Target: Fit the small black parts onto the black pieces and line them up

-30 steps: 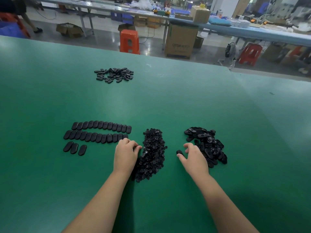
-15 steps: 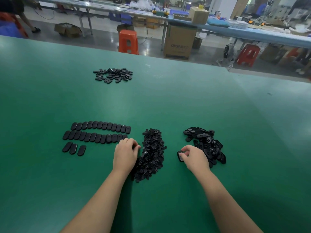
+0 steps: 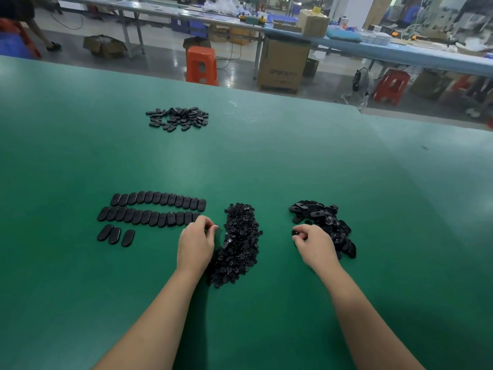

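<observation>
On the green table [image 3: 266,161], a heap of small black parts [image 3: 240,244] lies between my hands. A pile of larger black pieces [image 3: 322,222] sits to its right. My right hand [image 3: 313,244] is curled at that pile's left edge and pinches one black piece [image 3: 294,233]. My left hand [image 3: 196,243] rests curled at the left edge of the small-part heap; what its fingertips hold is hidden. Left of it lie two rows of oval black pieces [image 3: 157,208] and three more ovals [image 3: 116,235] below them.
A loose cluster of black pieces [image 3: 177,118] lies farther back on the table. Beyond the far edge stand orange stools [image 3: 201,65], a cardboard box [image 3: 284,65] and long blue workbenches [image 3: 373,49].
My right hand closed from open fingers onto a black piece at the pile's left edge and drew it slightly in. My left hand stayed at the small-part heap.
</observation>
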The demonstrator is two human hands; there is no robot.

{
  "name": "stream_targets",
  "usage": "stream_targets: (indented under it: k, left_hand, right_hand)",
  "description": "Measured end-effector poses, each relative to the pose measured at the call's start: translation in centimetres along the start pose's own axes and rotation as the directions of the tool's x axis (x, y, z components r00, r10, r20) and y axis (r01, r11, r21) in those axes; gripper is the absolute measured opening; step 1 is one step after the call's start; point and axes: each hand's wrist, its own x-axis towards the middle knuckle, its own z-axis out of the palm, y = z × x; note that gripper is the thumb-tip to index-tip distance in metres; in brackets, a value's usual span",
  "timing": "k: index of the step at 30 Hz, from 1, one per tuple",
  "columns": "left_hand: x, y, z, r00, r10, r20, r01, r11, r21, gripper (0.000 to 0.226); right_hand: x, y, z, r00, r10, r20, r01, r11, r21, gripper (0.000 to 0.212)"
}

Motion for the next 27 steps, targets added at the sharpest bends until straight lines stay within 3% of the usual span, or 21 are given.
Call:
stream_targets:
  k: [2,5,8,11,13,17,21,27]
  left_hand:
    - [-0.1,0.0,-0.1,1.0,-0.014,-0.001,0.014,1.0,-0.026,0.016]
    - [0.0,-0.1,-0.1,1.0,-0.017,0.006,0.017,0.999,-0.04,0.014]
    - [0.1,0.0,-0.2,1.0,0.001,0.013,0.0,1.0,-0.031,0.013]
    - [0.1,0.1,-0.3,1.0,0.001,0.021,0.0,0.999,-0.035,0.01]
    - [0.1,0.0,-0.3,1.0,-0.001,0.02,0.002,0.999,-0.047,0.004]
    - [0.0,0.1,-0.3,0.999,-0.028,0.027,0.03,0.997,-0.076,0.031]
    - [0.1,0.1,-0.4,0.999,-0.003,0.033,0.004,1.0,-0.031,0.022]
    - [-0.1,0.3,-1.0,0.999,-0.039,0.021,0.041,0.993,-0.115,0.004]
  right_hand:
    - [0.1,0.0,-0.2,0.997,0.072,-0.003,-0.068,0.962,0.265,0.021]
    - [-0.7,-0.7,-0.3,0.984,0.156,0.085,-0.171,0.704,0.689,0.014]
    - [-1.9,-1.6,0.7,0.976,0.153,0.157,-0.214,0.502,0.838,0.016]
    - [-2.9,-2.4,2.4,0.974,0.152,0.17,-0.221,0.444,0.869,0.021]
    - [-3.4,-2.9,3.4,0.978,0.132,0.163,-0.205,0.434,0.877,0.022]
    - [-3.6,-3.2,4.5,0.984,0.099,0.145,-0.174,0.444,0.879,0.03]
    - [-3.7,-3.1,5.1,0.987,0.106,0.125,-0.16,0.472,0.867,0.022]
    - [-4.9,-2.7,6.3,0.999,0.042,0.001,-0.029,0.694,0.719,0.021]
